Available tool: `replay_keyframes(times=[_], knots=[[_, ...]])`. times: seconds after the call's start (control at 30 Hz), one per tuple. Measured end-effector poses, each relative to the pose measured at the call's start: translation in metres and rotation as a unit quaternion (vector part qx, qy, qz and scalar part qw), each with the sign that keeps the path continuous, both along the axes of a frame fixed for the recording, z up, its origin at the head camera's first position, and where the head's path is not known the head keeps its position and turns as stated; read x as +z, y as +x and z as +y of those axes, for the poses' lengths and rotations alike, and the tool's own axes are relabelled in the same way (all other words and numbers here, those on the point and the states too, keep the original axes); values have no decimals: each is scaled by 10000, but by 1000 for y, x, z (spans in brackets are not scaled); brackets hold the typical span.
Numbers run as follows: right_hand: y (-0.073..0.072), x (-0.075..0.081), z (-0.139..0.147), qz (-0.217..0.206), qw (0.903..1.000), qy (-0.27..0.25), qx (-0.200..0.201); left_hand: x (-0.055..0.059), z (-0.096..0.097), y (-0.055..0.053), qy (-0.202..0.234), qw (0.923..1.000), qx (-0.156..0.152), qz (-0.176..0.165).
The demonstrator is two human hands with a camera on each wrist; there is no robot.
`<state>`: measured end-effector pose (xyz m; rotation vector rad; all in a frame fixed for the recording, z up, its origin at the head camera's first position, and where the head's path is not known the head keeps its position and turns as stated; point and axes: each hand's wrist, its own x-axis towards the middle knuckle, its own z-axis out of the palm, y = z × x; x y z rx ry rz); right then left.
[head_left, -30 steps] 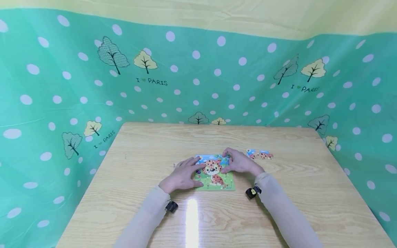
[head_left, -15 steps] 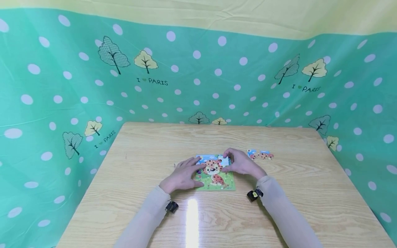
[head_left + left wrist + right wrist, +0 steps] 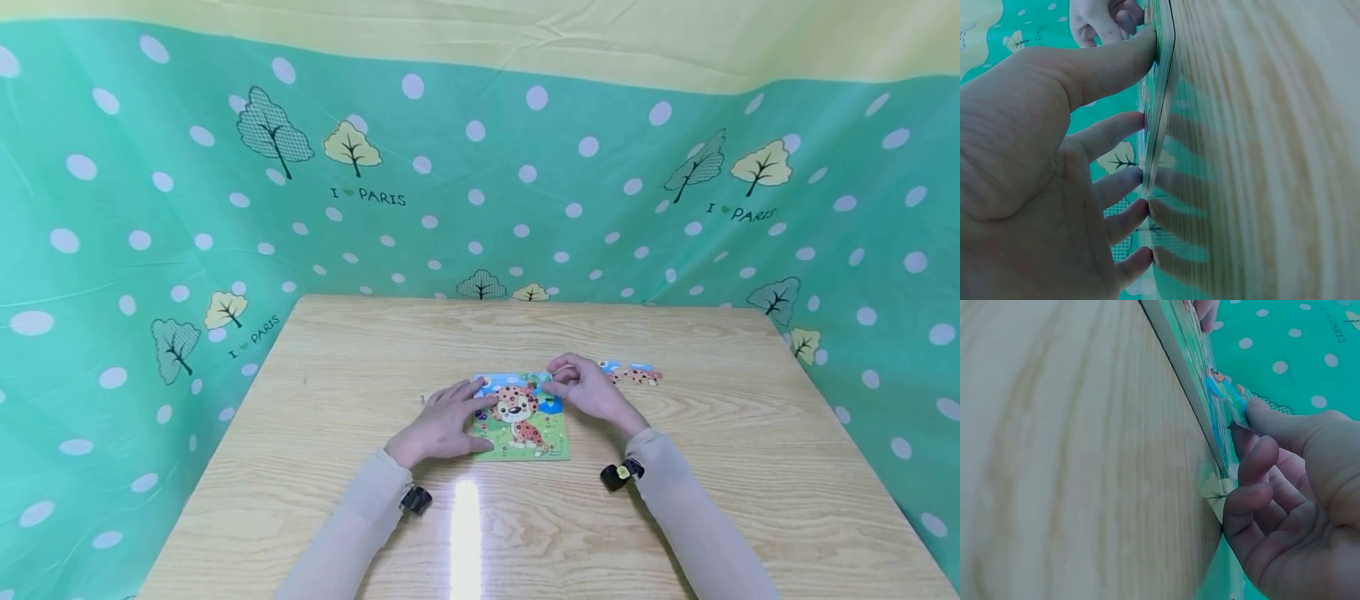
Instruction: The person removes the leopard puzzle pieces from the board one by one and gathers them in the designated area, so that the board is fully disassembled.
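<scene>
A flat jigsaw puzzle (image 3: 528,435) with a spotted cartoon leopard on green grass lies mid-table. My left hand (image 3: 441,423) rests along its left side, fingers spread and fairly straight. In the left wrist view the thumb (image 3: 1113,69) lies at the edge of the board (image 3: 1163,94), with the other fingertips along it. My right hand (image 3: 591,392) is at the upper right corner. Seen from the right wrist, thumb and forefinger pinch a puzzle piece (image 3: 1235,405), which tilts up from the board; the remaining fingers are curled.
Several loose puzzle pieces (image 3: 637,375) with blue and spotted patches lie just right of the right hand, partly behind it. The wooden table (image 3: 360,350) meets a green dotted cloth (image 3: 480,225) at its back edge. A bright reflection (image 3: 466,533) crosses the near tabletop.
My right hand has shifted slightly right. Half a second ago a pale patch showed at the puzzle's upper right; now green and blue picture shows there. The left hand stays in place.
</scene>
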<state>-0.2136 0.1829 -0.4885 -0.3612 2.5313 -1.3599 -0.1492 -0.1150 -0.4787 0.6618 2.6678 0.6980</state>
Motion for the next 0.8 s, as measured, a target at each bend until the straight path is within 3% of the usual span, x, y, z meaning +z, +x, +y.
replay_keyframes(times=[0.8], knots=[[-1,1,10,-17,9995,-24,-310,3,1,2,-49,10000,38,-47]])
